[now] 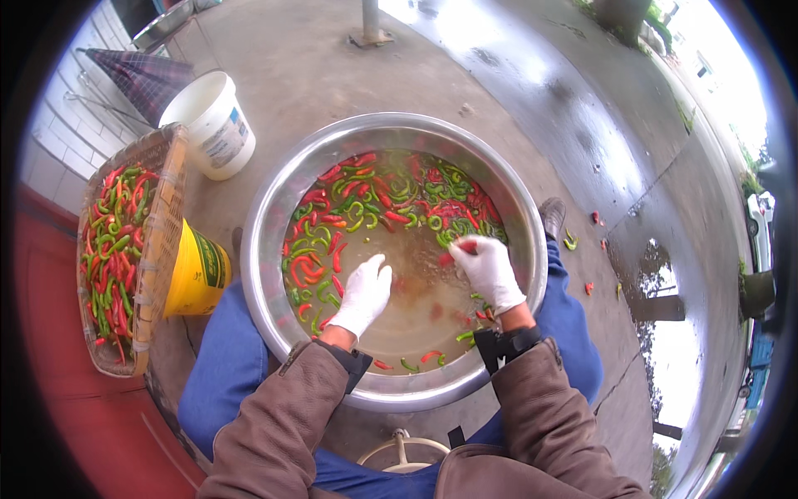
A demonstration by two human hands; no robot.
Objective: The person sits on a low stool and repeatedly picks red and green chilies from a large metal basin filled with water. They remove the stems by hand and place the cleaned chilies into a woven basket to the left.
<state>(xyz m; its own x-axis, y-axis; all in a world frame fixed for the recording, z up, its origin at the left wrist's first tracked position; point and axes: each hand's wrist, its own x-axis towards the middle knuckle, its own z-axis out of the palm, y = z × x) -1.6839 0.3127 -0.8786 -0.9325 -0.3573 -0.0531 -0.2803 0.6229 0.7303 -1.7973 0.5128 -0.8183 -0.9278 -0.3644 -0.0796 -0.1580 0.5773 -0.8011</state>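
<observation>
A large round metal basin (399, 399) stands between my knees, holding murky water with many red and green chili peppers (374, 187) afloat, mostly along its far and left sides. My right hand (489, 268), in a white glove, is over the basin's right part, its fingertips closed on a red chili pepper (467, 247). Above the water left of the middle, my gloved left hand (365, 293) has its thumb and fingers slightly apart, and nothing shows between them.
A woven bamboo basket (163, 237) of chili peppers rests at the left by a yellow bucket (193, 274). Behind them stands a white plastic bucket (227, 137). A metal post (370, 22) rises beyond the basin. Pepper pieces (570, 240) lie on the concrete at the right, near wet ground.
</observation>
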